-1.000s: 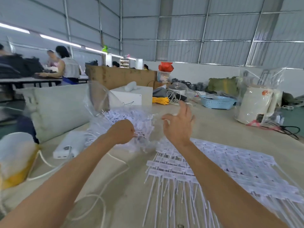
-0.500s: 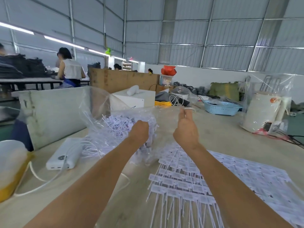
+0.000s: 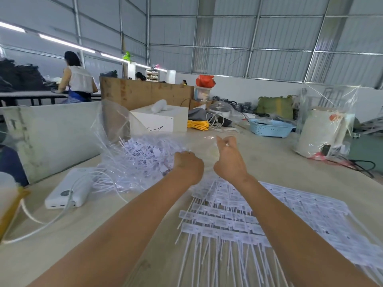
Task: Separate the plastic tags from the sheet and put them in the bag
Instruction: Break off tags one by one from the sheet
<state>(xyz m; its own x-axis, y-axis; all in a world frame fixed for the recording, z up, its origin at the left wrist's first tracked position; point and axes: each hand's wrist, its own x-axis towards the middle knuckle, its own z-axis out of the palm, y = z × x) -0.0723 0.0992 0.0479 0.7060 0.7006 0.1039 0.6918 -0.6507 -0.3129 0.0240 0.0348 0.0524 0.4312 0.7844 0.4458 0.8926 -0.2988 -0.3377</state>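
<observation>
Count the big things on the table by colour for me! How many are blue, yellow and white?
Blue: 1, the light blue plastic basket.
Yellow: 1, the coil of yellow rope.
White: 2, the white rectangular power bank and the white cardboard box.
Total: 4.
The loose white plastic tags are too many to count.

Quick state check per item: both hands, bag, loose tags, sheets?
left hand: fingers curled, at the bag mouth; what it grips is hidden
right hand: raised, pinching the clear film
clear plastic bag: open, holds loose tags
loose tags: heaped in bag
tag sheets: flat on table, unseparated
</observation>
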